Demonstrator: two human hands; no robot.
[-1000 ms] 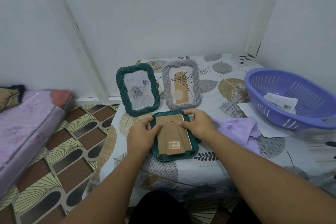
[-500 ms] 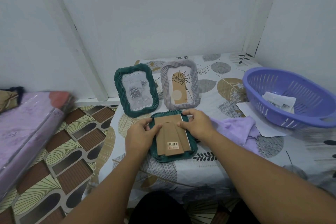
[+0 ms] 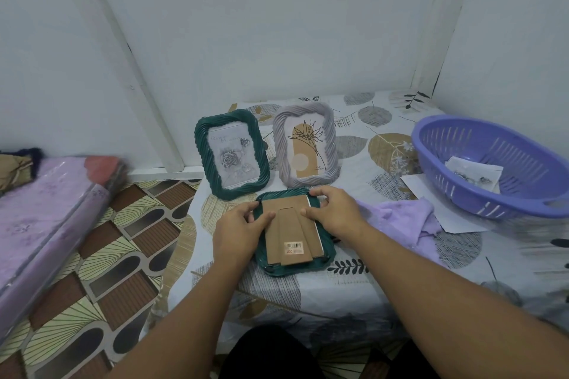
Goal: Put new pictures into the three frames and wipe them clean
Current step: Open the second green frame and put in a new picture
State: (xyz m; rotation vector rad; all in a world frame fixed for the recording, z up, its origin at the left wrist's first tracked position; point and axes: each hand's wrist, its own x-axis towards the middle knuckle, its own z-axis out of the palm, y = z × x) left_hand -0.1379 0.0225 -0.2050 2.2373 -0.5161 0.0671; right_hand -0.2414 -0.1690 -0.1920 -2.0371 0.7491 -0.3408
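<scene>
A dark green frame [image 3: 326,258] lies face down on the table, its brown cardboard back [image 3: 292,231] with a barcode sticker facing up. My left hand [image 3: 238,232] rests on the frame's left edge with the thumb pressing on the cardboard. My right hand [image 3: 334,212] holds the frame's upper right corner, thumb on the cardboard. Behind it stand a green frame [image 3: 231,154] with a rose drawing and a grey frame [image 3: 306,147] with a plant print. A lilac cloth [image 3: 400,218] lies to the right.
A purple plastic basket [image 3: 480,169] with a printed picture inside sits at the right, on white paper sheets [image 3: 431,194]. The table has a leaf-patterned cover [image 3: 385,147]. A wrapped purple bundle [image 3: 46,209] lies on the patterned floor to the left. White walls stand close behind.
Both hands have stayed on the face-down frame; the fingers shifted slightly along the cardboard back's upper edge. Nothing else moved.
</scene>
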